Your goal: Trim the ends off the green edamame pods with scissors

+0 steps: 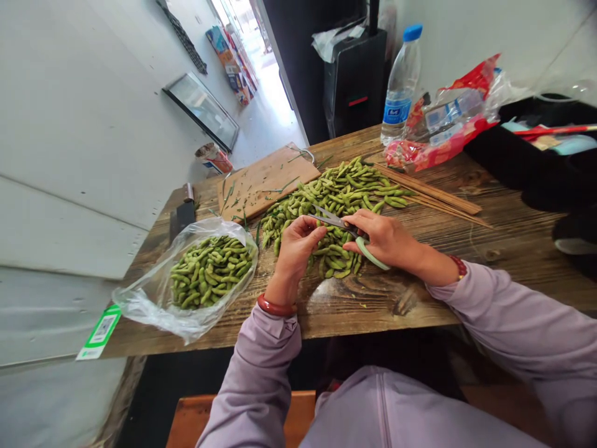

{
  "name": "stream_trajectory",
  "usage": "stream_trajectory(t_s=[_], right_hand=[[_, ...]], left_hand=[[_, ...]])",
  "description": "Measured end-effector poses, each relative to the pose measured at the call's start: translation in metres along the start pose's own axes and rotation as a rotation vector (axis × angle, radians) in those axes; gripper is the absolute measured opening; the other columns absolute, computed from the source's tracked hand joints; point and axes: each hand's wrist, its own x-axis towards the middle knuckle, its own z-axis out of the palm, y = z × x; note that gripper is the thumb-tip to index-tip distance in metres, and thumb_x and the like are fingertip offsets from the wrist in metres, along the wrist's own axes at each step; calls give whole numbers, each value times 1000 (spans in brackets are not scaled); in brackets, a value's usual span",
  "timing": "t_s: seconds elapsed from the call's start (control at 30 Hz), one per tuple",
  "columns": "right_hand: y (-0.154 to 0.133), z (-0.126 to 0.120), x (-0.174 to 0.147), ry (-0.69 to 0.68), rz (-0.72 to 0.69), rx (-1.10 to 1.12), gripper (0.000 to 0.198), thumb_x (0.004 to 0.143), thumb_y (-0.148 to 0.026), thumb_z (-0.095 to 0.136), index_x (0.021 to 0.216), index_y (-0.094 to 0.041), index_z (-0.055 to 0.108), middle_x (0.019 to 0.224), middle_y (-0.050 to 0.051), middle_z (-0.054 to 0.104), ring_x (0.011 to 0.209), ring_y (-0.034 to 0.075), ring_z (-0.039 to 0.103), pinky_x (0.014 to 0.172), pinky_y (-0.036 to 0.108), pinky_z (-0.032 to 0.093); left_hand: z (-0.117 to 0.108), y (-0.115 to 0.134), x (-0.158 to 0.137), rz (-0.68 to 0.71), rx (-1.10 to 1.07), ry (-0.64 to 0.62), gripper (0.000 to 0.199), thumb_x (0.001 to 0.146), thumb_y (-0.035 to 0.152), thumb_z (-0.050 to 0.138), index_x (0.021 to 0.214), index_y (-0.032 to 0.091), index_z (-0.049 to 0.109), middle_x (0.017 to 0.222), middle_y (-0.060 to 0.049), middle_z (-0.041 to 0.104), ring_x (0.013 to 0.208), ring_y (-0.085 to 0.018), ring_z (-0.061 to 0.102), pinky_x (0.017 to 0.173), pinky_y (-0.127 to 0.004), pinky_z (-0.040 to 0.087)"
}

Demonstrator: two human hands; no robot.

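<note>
My right hand point(385, 238) is wrapped round scissors point(372, 254) with pale green handles. Their blades are parted and point left, over a big heap of green edamame pods point(345, 186) on the wooden table. Close to the blades, the thumb and fingers of my left hand point(301, 239) are pinched together. What they hold is too small and hidden to make out. Left of that hand, an open clear plastic bag point(153, 280) holds more edamame pods point(209, 270).
Behind the heap lies a wooden cutting board point(261, 180) with green scraps. A cleaver point(183, 214) rests at the table's left edge. Wooden skewers point(433, 190) lie right of the heap, near a water bottle point(402, 87) and red plastic packaging point(452, 140).
</note>
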Motion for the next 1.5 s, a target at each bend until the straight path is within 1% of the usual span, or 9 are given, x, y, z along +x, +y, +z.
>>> stream_trajectory(t_s=[0.1, 0.27, 0.4, 0.53, 0.63, 0.9, 1.1, 1.3, 1.5], right_hand=[[0, 0, 0, -17, -3, -7, 44, 84, -32, 76, 125, -21, 61, 108, 9, 67, 89, 24, 66, 79, 35, 54], [-1, -1, -1, -53, -33, -16, 49, 83, -35, 77, 126, -16, 61, 107, 11, 66, 88, 26, 67, 77, 37, 55], [0, 0, -1, -53, -42, -19, 52, 83, -37, 77, 128, -17, 60, 108, 11, 65, 92, 27, 66, 79, 38, 55], [0, 0, -1, -48, -50, -2, 54, 82, -38, 78, 129, -20, 59, 108, 10, 65, 92, 26, 66, 80, 37, 55], [1, 0, 0, -61, -67, -10, 52, 84, -39, 76, 128, -19, 59, 107, 10, 65, 92, 26, 66, 80, 38, 55], [0, -3, 1, -88, -55, -19, 38, 86, -35, 73, 119, -19, 64, 101, 9, 67, 87, 25, 65, 75, 34, 51], [-2, -7, 2, -157, -33, -79, 37, 87, -34, 72, 120, -17, 65, 102, 9, 68, 84, 22, 66, 70, 31, 48], [-4, -9, 3, -168, -22, -97, 37, 87, -33, 72, 120, -18, 66, 103, 9, 69, 83, 22, 66, 68, 30, 46], [-2, -8, 3, -177, -18, -89, 35, 89, -31, 70, 121, -19, 67, 107, 10, 71, 85, 22, 68, 69, 30, 48]], left_hand=[[1, 1, -1, 32, 53, 10, 25, 63, 31, 88, 72, 16, 70, 65, 3, 57, 56, -6, 44, 51, -18, 35], [0, -5, 1, 107, 183, -28, 13, 72, 27, 82, 80, 17, 79, 78, -2, 68, 72, -11, 57, 68, -23, 45], [-2, -13, 3, 175, 272, -63, 9, 74, 22, 80, 82, 18, 80, 81, -3, 69, 78, -15, 59, 77, -27, 47], [-2, -15, 3, 202, 310, -93, 6, 75, 21, 79, 81, 19, 81, 79, -3, 67, 78, -15, 58, 77, -27, 47], [0, -12, 1, 200, 307, -112, 4, 75, 20, 79, 78, 19, 81, 81, -4, 68, 81, -16, 59, 79, -27, 46], [-3, -7, 0, 172, 316, -99, 11, 74, 20, 79, 84, 20, 83, 83, -4, 70, 80, -16, 60, 76, -27, 47], [-3, -4, 1, 212, 354, -131, 4, 75, 20, 77, 73, 20, 80, 82, -4, 70, 78, -15, 60, 75, -27, 46], [-2, -1, -1, 133, 294, -122, 5, 72, 20, 79, 76, 19, 81, 82, -4, 72, 79, -16, 62, 78, -28, 49], [-7, 0, 0, 41, 222, -134, 11, 70, 25, 82, 77, 17, 81, 80, -4, 74, 76, -15, 63, 74, -26, 50]])
